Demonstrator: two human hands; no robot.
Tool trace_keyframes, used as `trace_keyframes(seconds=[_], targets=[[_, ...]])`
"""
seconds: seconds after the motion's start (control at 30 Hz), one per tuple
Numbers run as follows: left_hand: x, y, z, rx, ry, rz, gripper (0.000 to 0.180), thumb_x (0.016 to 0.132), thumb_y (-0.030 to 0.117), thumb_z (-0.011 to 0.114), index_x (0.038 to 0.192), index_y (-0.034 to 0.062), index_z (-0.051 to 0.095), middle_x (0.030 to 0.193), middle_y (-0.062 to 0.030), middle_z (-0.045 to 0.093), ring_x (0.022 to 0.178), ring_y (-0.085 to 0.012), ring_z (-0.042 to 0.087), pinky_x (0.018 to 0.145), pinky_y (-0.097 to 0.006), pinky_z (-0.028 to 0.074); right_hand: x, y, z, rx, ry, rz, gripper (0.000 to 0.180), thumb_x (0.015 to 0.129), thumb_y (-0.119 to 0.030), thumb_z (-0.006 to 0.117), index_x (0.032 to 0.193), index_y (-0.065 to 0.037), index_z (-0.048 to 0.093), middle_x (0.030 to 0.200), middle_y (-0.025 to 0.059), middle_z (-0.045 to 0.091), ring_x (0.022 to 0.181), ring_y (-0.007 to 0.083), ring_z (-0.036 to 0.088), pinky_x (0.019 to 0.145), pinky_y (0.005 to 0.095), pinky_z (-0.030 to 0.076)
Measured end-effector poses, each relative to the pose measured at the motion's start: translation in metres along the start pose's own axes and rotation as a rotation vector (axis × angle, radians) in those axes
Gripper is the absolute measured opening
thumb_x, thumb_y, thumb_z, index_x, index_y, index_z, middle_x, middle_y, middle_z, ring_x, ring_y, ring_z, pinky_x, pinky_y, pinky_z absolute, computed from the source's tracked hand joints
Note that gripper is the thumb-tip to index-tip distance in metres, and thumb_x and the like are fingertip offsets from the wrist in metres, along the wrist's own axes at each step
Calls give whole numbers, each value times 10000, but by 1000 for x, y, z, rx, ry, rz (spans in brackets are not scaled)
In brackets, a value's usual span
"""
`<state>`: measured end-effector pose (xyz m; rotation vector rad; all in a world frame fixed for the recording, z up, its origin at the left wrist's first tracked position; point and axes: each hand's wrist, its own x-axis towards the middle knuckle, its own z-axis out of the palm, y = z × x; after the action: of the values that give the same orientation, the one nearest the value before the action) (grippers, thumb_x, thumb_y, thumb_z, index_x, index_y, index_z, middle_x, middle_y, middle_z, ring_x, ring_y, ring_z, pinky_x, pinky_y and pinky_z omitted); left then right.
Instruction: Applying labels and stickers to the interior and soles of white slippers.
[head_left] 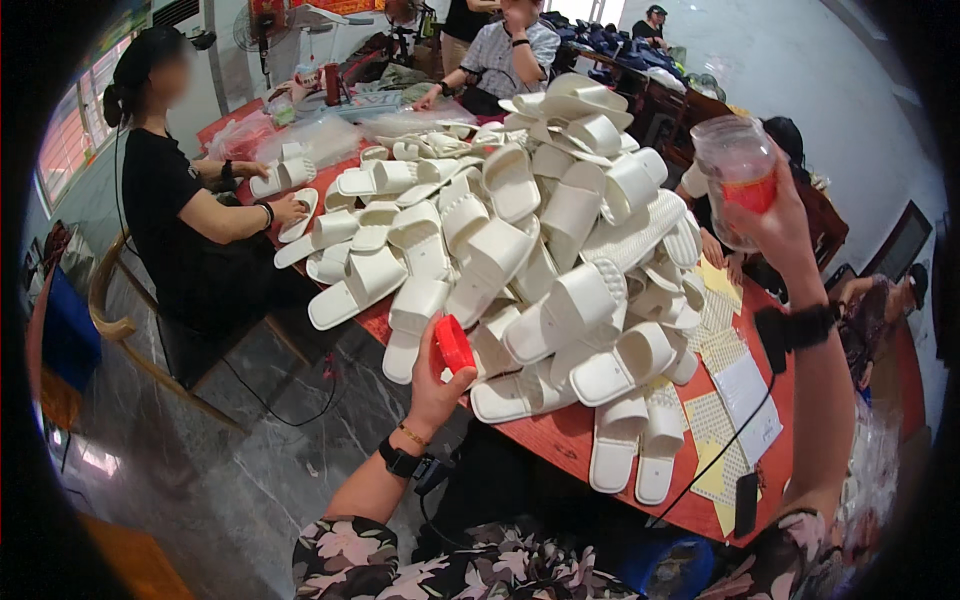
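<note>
Floral fabric covers both of the person's sleeves at the bottom edge of the frame, and from there the forearms rise toward the table. The left hand (437,385), low and just left of centre, wears a dark watch and a thin bracelet at the wrist; its thumb and fingers are closed around a small red cap (453,344), held just beside the near edge of the slipper heap. The right hand (778,225), raised at the upper right of the frame with a dark band on the wrist, grips a clear plastic jar (735,172) with a red label; the jar is tilted, lifted well above the table, and its mouth is uncapped. Under that arm, along the right side of the red table (560,440), lie sheets of white and yellow stickers (715,425), a white paper sheet (748,395) and a dark phone (746,505) with a thin black cable running up to the wrist. The middle of the frame is filled by a tall pile of white slide slippers (530,250), stacked loosely and spilling toward the near table edge. At the upper left a seated person in black (170,215) rests both hands on slippers at the table's far left. At the top, another person in a striped shirt (505,60) leans on the far end.
</note>
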<state>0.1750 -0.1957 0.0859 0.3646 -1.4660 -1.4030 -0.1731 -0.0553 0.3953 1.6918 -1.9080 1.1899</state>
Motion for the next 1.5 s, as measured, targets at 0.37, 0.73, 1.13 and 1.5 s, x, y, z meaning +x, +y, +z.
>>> trace_keyframes(seconds=[0.37, 0.73, 1.13, 1.5], targets=[[44, -74, -35, 486, 228, 90, 1032, 724, 291, 866, 1514, 24, 257, 1343, -194, 474, 1114, -273, 574, 869, -354, 533, 140, -2, 157, -133, -21, -79, 1029, 636, -352, 845, 1453, 22, 343, 1229, 216, 612, 1116, 308, 632, 956, 355, 494], [26, -99, -25, 740, 12, 213, 1010, 704, 501, 821, 1450, 10, 348, 1344, -230, 480, 1239, -404, 487, 1050, -464, 420, 178, 12, 248, -353, -102, -55, 1027, 644, -414, 832, 1454, -2, 353, 1201, 252, 617, 1102, 378, 625, 935, 427, 507], [23, -102, -26, 696, 20, 156, 1050, 671, 477, 846, 1452, 4, 329, 1323, -233, 477, 1195, -406, 511, 1021, -459, 444, 188, 5, 296, -271, -106, -94, 1051, 633, -342, 844, 1486, -24, 319, 1232, 232, 624, 1127, 362, 627, 947, 410, 504], [24, -97, -21, 773, -14, 33, 1092, 618, 461, 879, 1440, -5, 330, 1332, -250, 473, 1206, -419, 507, 1035, -469, 439, 197, 14, 307, -397, 32, -175, 972, 664, -382, 833, 1453, -47, 374, 1031, 211, 671, 957, 389, 662, 809, 459, 537]])
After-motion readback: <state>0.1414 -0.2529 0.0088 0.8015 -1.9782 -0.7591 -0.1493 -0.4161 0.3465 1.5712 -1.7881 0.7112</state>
